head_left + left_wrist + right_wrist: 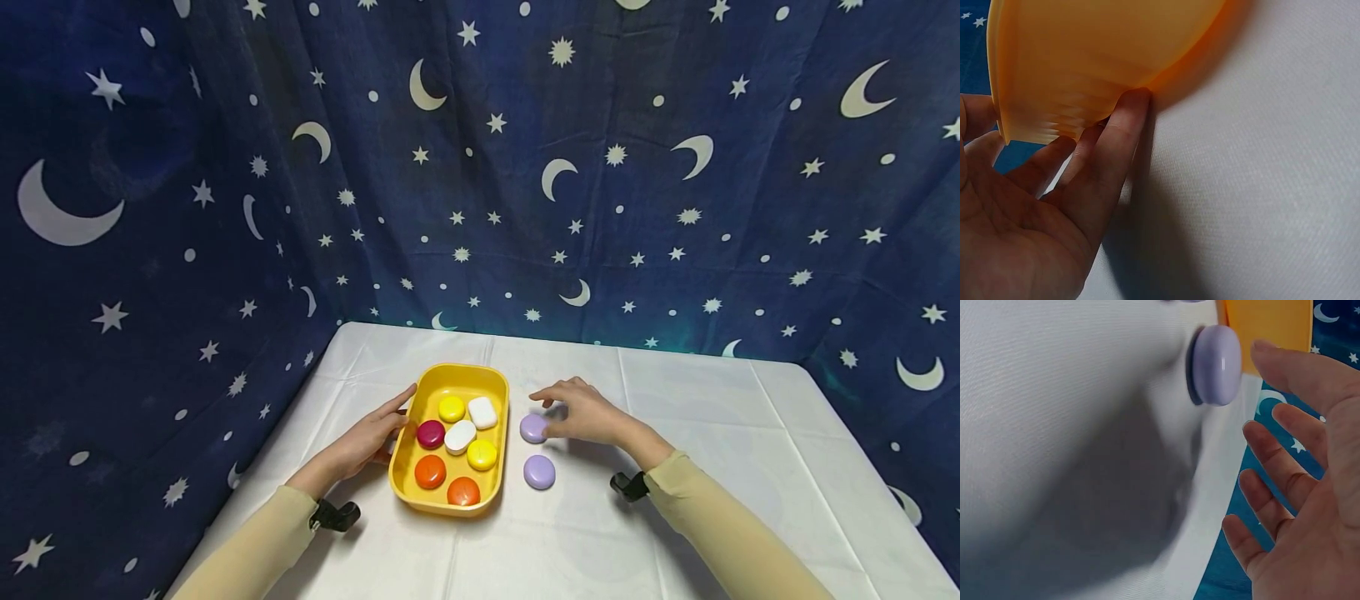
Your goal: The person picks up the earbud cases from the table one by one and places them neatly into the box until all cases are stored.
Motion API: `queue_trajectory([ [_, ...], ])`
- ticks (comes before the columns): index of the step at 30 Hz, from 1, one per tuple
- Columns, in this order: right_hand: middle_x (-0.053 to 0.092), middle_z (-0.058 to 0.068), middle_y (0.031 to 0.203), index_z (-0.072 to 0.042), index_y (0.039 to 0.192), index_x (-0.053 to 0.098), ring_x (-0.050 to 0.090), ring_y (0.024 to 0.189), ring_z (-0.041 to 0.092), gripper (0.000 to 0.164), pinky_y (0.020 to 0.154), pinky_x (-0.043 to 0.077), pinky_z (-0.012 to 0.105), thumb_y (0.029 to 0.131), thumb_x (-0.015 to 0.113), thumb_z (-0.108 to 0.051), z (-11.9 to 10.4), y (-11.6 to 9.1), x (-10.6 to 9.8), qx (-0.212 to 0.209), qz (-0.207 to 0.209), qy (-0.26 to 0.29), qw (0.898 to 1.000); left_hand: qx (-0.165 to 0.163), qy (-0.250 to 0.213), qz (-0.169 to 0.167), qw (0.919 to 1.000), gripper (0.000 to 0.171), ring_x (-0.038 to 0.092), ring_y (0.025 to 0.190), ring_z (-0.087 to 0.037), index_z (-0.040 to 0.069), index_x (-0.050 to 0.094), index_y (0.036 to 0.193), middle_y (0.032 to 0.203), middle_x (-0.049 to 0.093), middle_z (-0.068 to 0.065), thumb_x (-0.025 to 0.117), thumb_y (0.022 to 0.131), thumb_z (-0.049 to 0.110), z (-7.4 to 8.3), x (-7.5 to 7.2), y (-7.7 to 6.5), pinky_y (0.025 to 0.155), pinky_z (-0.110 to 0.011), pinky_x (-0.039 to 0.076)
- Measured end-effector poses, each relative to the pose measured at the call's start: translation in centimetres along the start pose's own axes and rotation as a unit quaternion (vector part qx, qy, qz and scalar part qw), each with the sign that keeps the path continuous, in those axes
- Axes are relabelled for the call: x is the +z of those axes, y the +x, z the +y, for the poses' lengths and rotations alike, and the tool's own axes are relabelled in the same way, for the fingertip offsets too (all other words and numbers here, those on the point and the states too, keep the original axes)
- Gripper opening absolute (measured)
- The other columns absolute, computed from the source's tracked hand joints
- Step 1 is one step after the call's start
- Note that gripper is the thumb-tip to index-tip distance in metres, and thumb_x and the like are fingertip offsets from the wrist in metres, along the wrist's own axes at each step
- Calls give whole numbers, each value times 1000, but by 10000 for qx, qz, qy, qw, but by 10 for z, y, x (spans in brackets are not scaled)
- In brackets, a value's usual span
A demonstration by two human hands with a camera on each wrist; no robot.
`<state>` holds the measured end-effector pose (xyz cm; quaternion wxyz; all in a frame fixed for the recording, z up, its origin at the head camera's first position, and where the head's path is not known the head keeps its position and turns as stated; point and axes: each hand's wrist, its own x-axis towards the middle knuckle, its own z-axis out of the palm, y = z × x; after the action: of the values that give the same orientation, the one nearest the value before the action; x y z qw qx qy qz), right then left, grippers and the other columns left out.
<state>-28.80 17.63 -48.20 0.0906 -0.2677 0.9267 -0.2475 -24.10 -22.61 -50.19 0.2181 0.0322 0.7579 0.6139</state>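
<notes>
A yellow tray (450, 379) with rounded corners holds several glossy, rounded pieces. My left hand (367, 437) rests against the tray's left side; in the left wrist view its extended fingers touch the ribbed wall (1085, 56) and lower edge. To the tray's right lie two light purple round pieces, a far one (532, 428) and a near one (539, 472). My right hand (588, 415) hovers over the far piece, fingers spread and loosely bent. In the right wrist view, a gap shows between the thumb and that purple piece (1217, 365), and the hand holds nothing.
Inside the tray are yellow (452, 408), white (482, 412), dark red (431, 434) and orange (430, 472) pieces. A white cloth covers the table (720, 467). Dark blue curtains (510, 183) with moons and stars stand behind and at the sides.
</notes>
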Motion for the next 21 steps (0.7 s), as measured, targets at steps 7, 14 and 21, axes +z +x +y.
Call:
queue_trajectory([
  [7, 66, -6, 110, -19, 136, 67, 49, 105, 19, 65, 94, 41, 45, 77, 88, -38, 4, 2, 6, 110, -80, -165, 9998, -19, 1, 32, 10000, 62, 65, 111, -31, 35, 25, 164, 154, 42, -26, 47, 106, 27, 0, 0, 1, 80, -47, 61],
  [14, 66, -7, 108, -19, 136, 67, 49, 104, 18, 66, 94, 40, 46, 76, 88, -38, 6, 2, 9, 56, -94, -217, 9997, -25, 78, 73, 9999, 62, 65, 110, -30, 36, 25, 163, 154, 42, -24, 47, 106, 27, 1, 0, 0, 80, -46, 61],
  [21, 67, -8, 106, -20, 133, 69, 50, 102, 17, 66, 92, 39, 45, 74, 90, -39, 10, 3, 14, -51, -43, -268, 9996, -34, 52, 38, 10000, 62, 66, 105, -30, 38, 25, 163, 150, 45, -23, 47, 106, 28, -1, -1, 1, 79, -46, 61],
])
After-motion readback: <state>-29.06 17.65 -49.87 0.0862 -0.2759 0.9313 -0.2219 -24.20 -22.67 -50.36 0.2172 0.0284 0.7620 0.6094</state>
